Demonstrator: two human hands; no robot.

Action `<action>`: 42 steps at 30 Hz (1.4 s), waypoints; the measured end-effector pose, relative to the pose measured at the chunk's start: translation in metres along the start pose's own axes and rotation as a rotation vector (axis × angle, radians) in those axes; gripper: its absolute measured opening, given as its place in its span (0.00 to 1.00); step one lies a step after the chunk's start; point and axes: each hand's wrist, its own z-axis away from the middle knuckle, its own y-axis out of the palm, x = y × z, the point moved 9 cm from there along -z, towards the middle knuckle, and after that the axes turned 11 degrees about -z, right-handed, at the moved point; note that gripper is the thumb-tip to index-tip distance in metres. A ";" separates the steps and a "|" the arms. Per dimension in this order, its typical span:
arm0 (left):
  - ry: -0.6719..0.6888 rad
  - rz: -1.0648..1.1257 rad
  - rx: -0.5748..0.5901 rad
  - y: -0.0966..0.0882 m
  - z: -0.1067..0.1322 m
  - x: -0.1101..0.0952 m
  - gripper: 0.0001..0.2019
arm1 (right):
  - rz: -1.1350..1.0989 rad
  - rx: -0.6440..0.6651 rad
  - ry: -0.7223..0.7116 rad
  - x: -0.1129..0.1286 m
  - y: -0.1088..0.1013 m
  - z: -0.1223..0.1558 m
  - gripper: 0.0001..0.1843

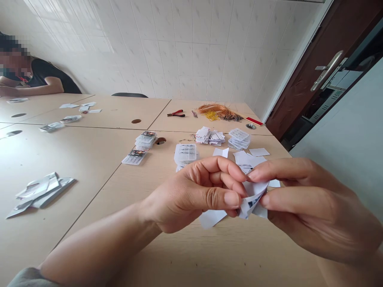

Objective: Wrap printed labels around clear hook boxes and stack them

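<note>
Both my hands meet above the near part of the wooden table (209, 255). My left hand (194, 195) pinches a small white paper card (253, 199) between thumb and fingers. My right hand (308, 203) grips the same card from the right, with thumb and forefinger pressed on it. The card is bent between them. Another white slip (211, 218) lies on the table just below my left hand.
Behind my hands lie loose white cards (248, 157), stacks of clear packets (185, 153) and printed card packs (145, 139). Red-handled pliers (176, 114) and a bundle of golden wire (218, 112) sit at the far edge. Silver pouches (38, 191) lie left. Another person (32, 77) sits far left. A brown door (323, 67) stands right.
</note>
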 end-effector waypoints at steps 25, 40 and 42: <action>0.106 -0.452 -0.449 -0.059 -0.025 0.008 0.04 | -0.288 -0.174 0.195 -0.028 -0.027 0.014 0.15; 0.192 -0.412 -0.272 -0.029 -0.010 -0.008 0.03 | -0.143 0.123 0.342 -0.047 0.019 0.004 0.07; 0.193 -0.373 -0.300 -0.028 -0.008 -0.009 0.03 | -0.089 0.081 0.218 -0.035 0.017 0.002 0.08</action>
